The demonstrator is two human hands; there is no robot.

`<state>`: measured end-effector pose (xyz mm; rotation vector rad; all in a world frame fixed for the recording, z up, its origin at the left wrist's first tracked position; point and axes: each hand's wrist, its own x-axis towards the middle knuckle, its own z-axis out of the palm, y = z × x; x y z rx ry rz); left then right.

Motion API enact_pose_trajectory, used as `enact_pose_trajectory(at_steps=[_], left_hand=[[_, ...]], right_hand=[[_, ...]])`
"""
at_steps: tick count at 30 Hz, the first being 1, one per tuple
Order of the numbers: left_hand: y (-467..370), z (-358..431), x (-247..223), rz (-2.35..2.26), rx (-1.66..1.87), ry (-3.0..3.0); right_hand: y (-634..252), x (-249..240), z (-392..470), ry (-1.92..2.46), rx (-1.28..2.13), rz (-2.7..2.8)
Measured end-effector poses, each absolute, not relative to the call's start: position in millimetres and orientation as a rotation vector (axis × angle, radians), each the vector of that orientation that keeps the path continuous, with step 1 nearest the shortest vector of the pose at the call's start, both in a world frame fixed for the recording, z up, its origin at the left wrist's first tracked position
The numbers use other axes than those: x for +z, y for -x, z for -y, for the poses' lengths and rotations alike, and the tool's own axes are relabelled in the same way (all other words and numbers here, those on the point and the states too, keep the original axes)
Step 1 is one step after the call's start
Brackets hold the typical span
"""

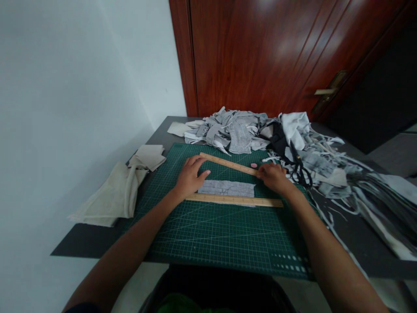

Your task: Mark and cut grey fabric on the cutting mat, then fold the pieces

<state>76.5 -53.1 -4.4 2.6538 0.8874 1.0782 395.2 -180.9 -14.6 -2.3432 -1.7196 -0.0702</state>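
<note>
A wooden ruler (230, 164) slants across the upper part of the green cutting mat (215, 230). My right hand (273, 176) is closed on its right end. My left hand (190, 176) is at the other end, fingertips by the ruler and thumb held apart, so the hand is open. Between my hands and nearer to me lies a strip of grey fabric (226, 188). A second wooden ruler (231, 199) lies along its lower edge, covering part of it. Just above my right hand is a small pink piece (253, 165), possibly chalk.
Grey fabric scraps (239, 130) are heaped along the table's far side. Black scissors (298, 165) lie among scraps to the right of my right hand. Cream cloth (114, 195) lies at the left edge by the wall. A wooden door (254, 56) stands behind the table.
</note>
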Motion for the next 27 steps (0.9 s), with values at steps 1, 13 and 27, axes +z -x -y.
enact_pose_trajectory(at_steps=[1,13,27], left_hand=[[-75,51,-3,-0.920,1.134,-2.644],[-60,42,13,-0.812,1.095,-2.804],[-58,46,16,-0.660,0.424,-2.758]], right_hand=[[-394,-14,181,2.328,-0.082,1.708],[-387,5,195,1.620,0.437,1.794],[-387,15,199,1.572,0.839,1.961]])
